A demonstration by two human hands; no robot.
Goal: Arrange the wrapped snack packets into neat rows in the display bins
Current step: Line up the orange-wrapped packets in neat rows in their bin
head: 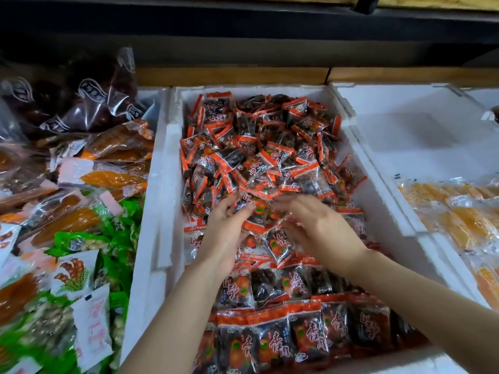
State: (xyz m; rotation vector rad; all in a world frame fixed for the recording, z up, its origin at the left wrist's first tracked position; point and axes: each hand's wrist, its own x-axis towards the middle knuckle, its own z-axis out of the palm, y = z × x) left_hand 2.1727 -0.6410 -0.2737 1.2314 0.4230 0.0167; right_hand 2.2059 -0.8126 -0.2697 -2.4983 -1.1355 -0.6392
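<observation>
A white foam bin [164, 168] in the middle holds several red-and-black snack packets [259, 147]. Those at the far end lie in a loose heap, while the ones nearest me [297, 338] stand in neat rows. My left hand [224, 228] and my right hand [316, 225] reach into the middle of the bin, palms facing each other. Between them the fingers gather a small cluster of packets [259, 217]. The fingers are lightly curled around the cluster's sides.
On the left lie open piles of orange, green and dark wrapped snacks [67, 211]. To the right a second white foam bin [405, 125] holds yellow packets [459, 217] at its near end. A dark shelf and a wooden ledge [232, 76] run behind the bins.
</observation>
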